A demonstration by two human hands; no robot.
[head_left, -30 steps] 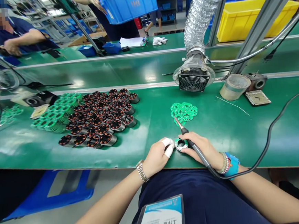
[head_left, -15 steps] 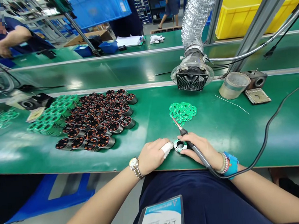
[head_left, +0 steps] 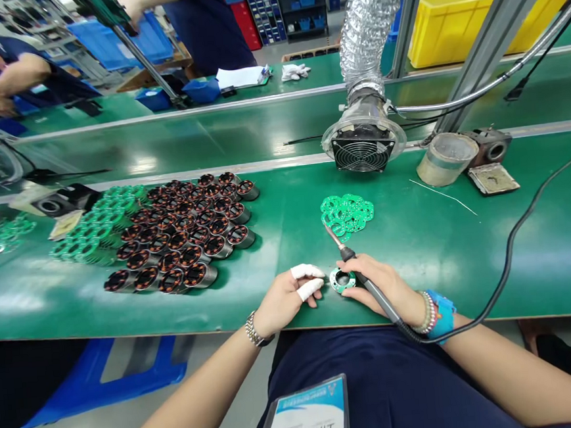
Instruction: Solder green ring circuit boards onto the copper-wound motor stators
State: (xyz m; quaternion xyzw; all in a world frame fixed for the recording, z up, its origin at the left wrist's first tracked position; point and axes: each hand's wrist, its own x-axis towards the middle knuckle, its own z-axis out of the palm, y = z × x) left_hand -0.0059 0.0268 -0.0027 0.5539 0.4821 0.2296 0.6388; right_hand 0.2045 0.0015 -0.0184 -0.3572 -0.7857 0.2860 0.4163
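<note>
In my right hand (head_left: 382,282) is a soldering iron (head_left: 370,285), its tip pointing up and away to the left. The thumb and fingers of that hand also touch a small round part with a green ring board (head_left: 343,280). My left hand (head_left: 292,294), with white covers on two fingers, is just left of the part; its fingers are bent towards it, and whether they pinch anything is too small to tell. Beyond the iron's tip lies a loose pile of green ring boards (head_left: 347,214).
Rows of copper-wound motor parts (head_left: 188,231) stand at the left beside stacked green boards (head_left: 101,225). A fan with a foil duct (head_left: 364,152) hangs ahead. A round tub (head_left: 446,158) and a sponge tray (head_left: 494,179) sit right. Co-workers are across the bench.
My left hand has turned, showing both covered fingers, and drawn slightly back from the round part. The person across the bench has moved with the blue crate. The view has shifted slightly.
</note>
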